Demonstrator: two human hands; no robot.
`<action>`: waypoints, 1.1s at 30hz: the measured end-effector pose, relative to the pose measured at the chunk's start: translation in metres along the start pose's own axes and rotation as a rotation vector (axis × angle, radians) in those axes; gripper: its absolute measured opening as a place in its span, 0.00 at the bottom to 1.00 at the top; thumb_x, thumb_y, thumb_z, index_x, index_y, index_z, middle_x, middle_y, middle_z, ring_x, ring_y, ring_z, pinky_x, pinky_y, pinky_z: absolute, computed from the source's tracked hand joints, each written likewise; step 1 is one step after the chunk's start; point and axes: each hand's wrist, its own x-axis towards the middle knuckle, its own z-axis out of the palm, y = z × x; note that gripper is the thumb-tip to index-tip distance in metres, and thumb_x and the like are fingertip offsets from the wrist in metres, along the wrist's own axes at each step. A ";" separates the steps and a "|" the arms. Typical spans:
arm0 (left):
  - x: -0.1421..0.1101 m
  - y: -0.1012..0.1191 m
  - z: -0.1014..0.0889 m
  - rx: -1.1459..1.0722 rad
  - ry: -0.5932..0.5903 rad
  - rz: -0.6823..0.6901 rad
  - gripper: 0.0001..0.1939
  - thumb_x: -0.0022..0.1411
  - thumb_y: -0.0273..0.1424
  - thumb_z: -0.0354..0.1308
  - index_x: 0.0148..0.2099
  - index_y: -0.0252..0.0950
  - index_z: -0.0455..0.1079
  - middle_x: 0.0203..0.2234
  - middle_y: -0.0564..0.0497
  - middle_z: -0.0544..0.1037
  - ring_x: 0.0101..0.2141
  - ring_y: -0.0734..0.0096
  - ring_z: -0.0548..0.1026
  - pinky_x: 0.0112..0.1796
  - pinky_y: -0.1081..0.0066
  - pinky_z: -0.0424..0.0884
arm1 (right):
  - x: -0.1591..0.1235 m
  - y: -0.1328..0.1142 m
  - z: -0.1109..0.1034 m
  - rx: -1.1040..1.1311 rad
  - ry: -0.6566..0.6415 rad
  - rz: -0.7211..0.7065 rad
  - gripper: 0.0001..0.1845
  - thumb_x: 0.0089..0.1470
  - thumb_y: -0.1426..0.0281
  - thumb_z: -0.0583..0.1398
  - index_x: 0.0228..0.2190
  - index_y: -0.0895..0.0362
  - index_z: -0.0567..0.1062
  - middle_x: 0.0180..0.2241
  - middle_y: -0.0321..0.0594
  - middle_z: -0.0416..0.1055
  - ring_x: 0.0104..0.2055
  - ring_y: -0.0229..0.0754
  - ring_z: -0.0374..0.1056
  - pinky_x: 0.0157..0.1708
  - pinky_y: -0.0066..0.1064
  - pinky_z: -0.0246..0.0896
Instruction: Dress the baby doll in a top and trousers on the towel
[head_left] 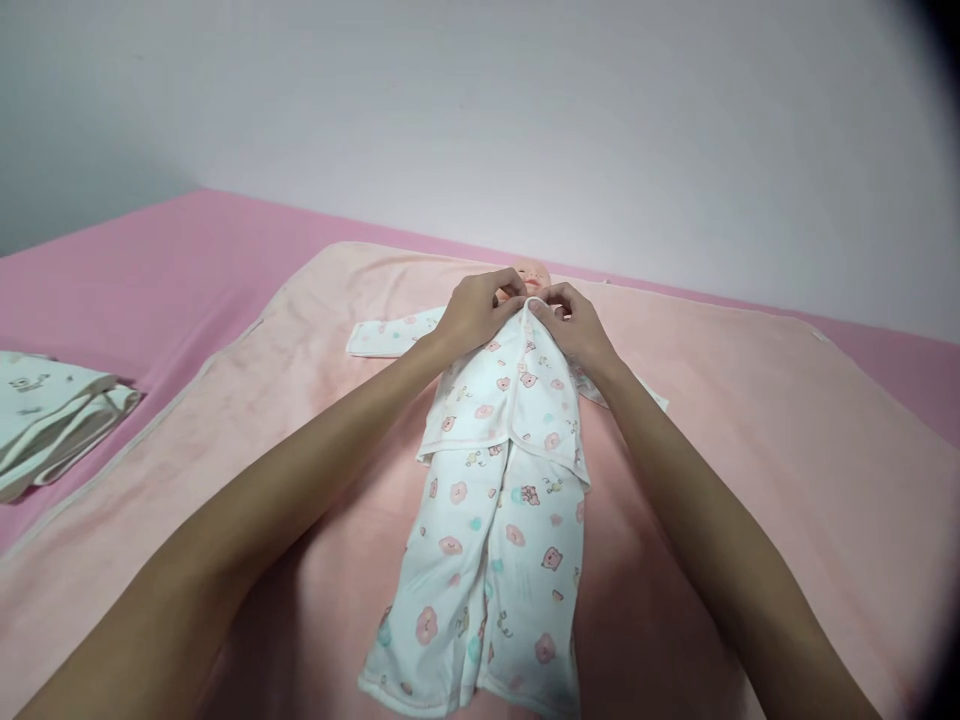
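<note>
A baby doll lies on its back, its head at the far end, dressed in a white printed baby jacket and matching baby pants. At the jacket's neckline, just below the doll's chin, my left hand pinches the left front edge. My right hand pinches the neckline from the other side, close to the left fingertips. Both hands are closed, and any fastener between the fingers is too small to make out. One jacket sleeve stretches out to the left; the other is partly behind my right forearm.
Beneath the doll spreads a peach blanket over a pink bed sheet. A folded white printed cloth lies at the left edge. Behind the bed rises a pale wall.
</note>
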 end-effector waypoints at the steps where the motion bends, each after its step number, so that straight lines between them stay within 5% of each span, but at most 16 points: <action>1: 0.000 -0.001 0.000 -0.011 -0.003 0.005 0.09 0.70 0.36 0.60 0.45 0.39 0.79 0.42 0.51 0.86 0.33 0.70 0.76 0.41 0.67 0.69 | 0.000 0.001 0.001 0.018 0.006 0.010 0.23 0.57 0.47 0.71 0.41 0.52 0.77 0.44 0.39 0.78 0.37 0.40 0.67 0.41 0.35 0.65; 11: -0.003 0.015 -0.001 -0.022 -0.033 -0.156 0.15 0.66 0.45 0.67 0.43 0.39 0.79 0.44 0.48 0.87 0.42 0.63 0.82 0.45 0.66 0.74 | -0.005 -0.005 -0.001 0.280 -0.025 0.230 0.37 0.43 0.47 0.78 0.45 0.51 0.71 0.46 0.41 0.82 0.45 0.44 0.77 0.45 0.37 0.73; 19: 0.003 0.004 0.002 -0.079 -0.060 -0.223 0.08 0.60 0.35 0.71 0.40 0.39 0.80 0.40 0.48 0.87 0.43 0.64 0.82 0.45 0.66 0.74 | 0.001 -0.001 -0.018 0.267 -0.108 0.346 0.42 0.35 0.49 0.83 0.43 0.52 0.72 0.36 0.35 0.80 0.41 0.44 0.76 0.38 0.35 0.72; 27: -0.001 0.012 0.001 -0.009 -0.057 -0.314 0.10 0.59 0.35 0.68 0.42 0.37 0.80 0.40 0.49 0.84 0.36 0.67 0.79 0.38 0.67 0.71 | 0.000 0.004 -0.021 0.286 -0.158 0.279 0.38 0.40 0.50 0.82 0.46 0.51 0.74 0.42 0.38 0.82 0.47 0.46 0.77 0.48 0.38 0.74; 33: 0.000 0.015 0.005 -0.063 -0.052 -0.350 0.06 0.57 0.32 0.67 0.36 0.36 0.81 0.31 0.51 0.81 0.26 0.72 0.73 0.34 0.67 0.69 | 0.000 0.002 -0.018 0.158 -0.124 0.236 0.30 0.45 0.52 0.78 0.43 0.51 0.76 0.42 0.37 0.81 0.41 0.43 0.72 0.42 0.36 0.69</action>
